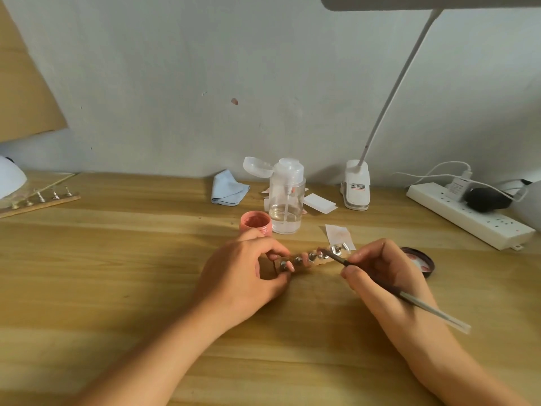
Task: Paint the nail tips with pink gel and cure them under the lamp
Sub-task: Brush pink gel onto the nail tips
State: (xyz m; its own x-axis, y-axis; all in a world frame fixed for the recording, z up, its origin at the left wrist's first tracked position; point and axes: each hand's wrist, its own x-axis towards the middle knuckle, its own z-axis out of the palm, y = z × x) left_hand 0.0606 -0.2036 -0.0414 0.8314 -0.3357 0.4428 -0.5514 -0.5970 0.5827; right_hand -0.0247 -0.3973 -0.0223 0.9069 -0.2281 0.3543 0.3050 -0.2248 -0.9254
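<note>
Nearest the camera, two bare forearms reach in over the wooden worktop [117, 273]. The left hand [243, 273] has its thumb and fingers curled round the left end of a strip stand of nail tips [313, 257], which lies slanted between the two hands. The right hand [389, 276] grips a gel brush [409, 300] like a pen. The brush's pale handle sticks out back over the wrist, and its dark bristle end touches a tip towards the stand's right half. The tips at the stand's left end look pink, and those at its right end look clear.

Just right of the stand, behind the right hand, lies a dark jar lid [421, 260] smeared with pink inside. A small paper wipe [338, 234] lies just behind the stand. Behind the stand's left end stands the open pink gel jar [255, 224], touching a clear pump bottle [287, 197] with its cap flipped up.

Farther back from the stand are a folded blue cloth [228, 187], more wipes [319, 203] and a white clip lamp [356, 186]. Well to the stand's right is a power strip [468, 218]. Far to its left are a second tip stand [41, 202] and a white domed lamp [8, 180].
</note>
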